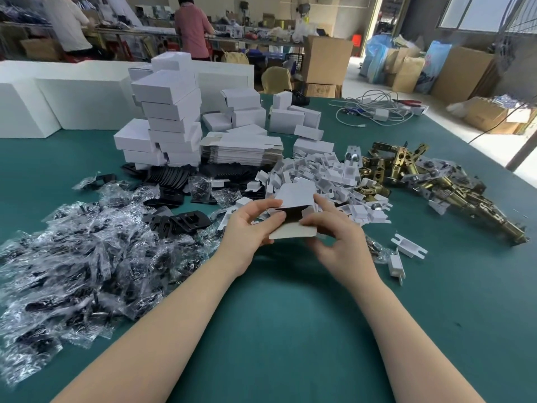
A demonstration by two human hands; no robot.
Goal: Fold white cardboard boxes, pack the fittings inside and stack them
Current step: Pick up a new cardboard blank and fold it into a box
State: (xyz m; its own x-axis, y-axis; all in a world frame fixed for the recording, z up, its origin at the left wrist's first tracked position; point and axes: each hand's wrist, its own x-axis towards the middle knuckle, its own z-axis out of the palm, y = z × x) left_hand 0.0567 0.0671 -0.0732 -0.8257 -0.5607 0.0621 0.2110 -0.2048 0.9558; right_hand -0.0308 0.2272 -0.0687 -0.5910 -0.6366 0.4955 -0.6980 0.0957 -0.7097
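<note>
Above the green table (290,315) both hands hold a small white cardboard box (295,194) with its open end toward me and its lower flap hanging out. My left hand (250,225) grips its left side, thumb on top. My right hand (334,228) pinches its right side. A stack of flat box blanks (242,151) lies behind, next to a tall pile of folded white boxes (168,120). Brass latch fittings (430,178) lie heaped to the right, white plastic inserts (319,175) in the middle, black plates (189,221) and bagged parts (87,251) to the left.
Large white foam blocks (58,100) line the table's far left. A tangle of cables with a white charger (377,112) lies at the far right. Two loose white inserts (402,254) sit right of my hands. Two people stand at a cluttered bench (191,30) behind.
</note>
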